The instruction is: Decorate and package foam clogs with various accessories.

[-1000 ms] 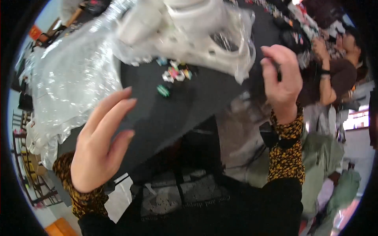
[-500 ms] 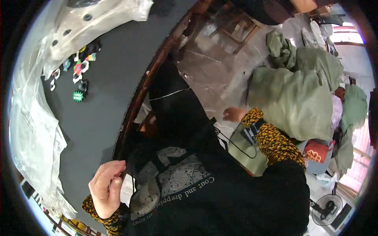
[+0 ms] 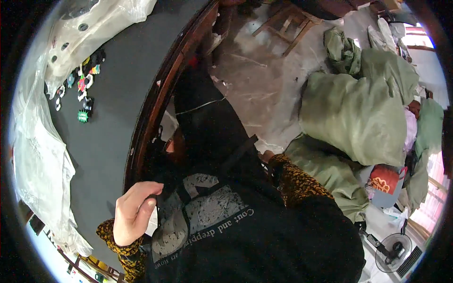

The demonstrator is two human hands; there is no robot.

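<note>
My left hand (image 3: 134, 214) is over the near edge of the dark grey table (image 3: 111, 137), beside my black printed shirt (image 3: 203, 217). Its fingers bend loosely, the thumb stands a little apart, and nothing shows in its grasp. My right hand (image 3: 267, 156) is low beside my black-clad leg (image 3: 207, 118). Only a small part of it shows past the patterned sleeve (image 3: 302, 181), and its fingers are hidden. Several small colourful charms (image 3: 84, 85) lie in a cluster on the table, with a green spiky-edged piece (image 3: 83, 116) nearest to me.
Clear and white plastic bags (image 3: 45, 155) cover the table's left side. Large green sacks (image 3: 351, 115) are piled on the floor at right. A wooden stool (image 3: 288, 28) stands at the back. At lower right are a red bag (image 3: 384, 179) and a fan (image 3: 394, 250).
My right hand has drawn back left and down toward my leg, becoming mostly hidden. The left hand is nearly unchanged. The view has shifted slightly.
</note>
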